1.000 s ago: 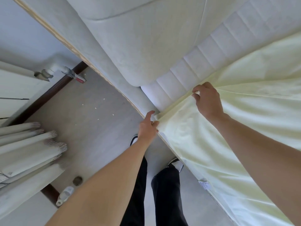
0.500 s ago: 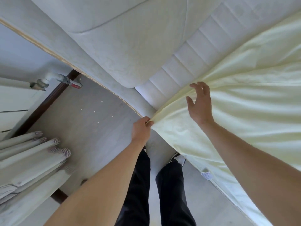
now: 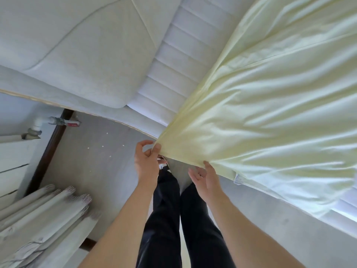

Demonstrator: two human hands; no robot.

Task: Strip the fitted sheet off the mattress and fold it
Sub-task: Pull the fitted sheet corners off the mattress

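The pale yellow fitted sheet (image 3: 270, 117) is lifted off the near corner of the white quilted mattress (image 3: 173, 70) and hangs stretched toward me. My left hand (image 3: 145, 161) pinches the sheet's corner between thumb and fingers, just off the bed's edge. Just under the sheet's lower hem, near a small white label (image 3: 238, 178), my right hand (image 3: 206, 178) has its fingers spread and relaxed, fingertips at the hem and gripping nothing. Bare mattress shows from the corner up to the top of the view.
A grey upholstered headboard (image 3: 77, 45) fills the upper left. Grey floor (image 3: 92, 161) lies below, with my dark trousers (image 3: 173, 219) in the middle. A white pipe with a red valve (image 3: 63, 121) and pale curtain folds (image 3: 42, 213) stand at the left.
My left hand has pulled the sheet corner off the mattress and back toward me. My right hand has left the top of the sheet and dropped to its lower hem.
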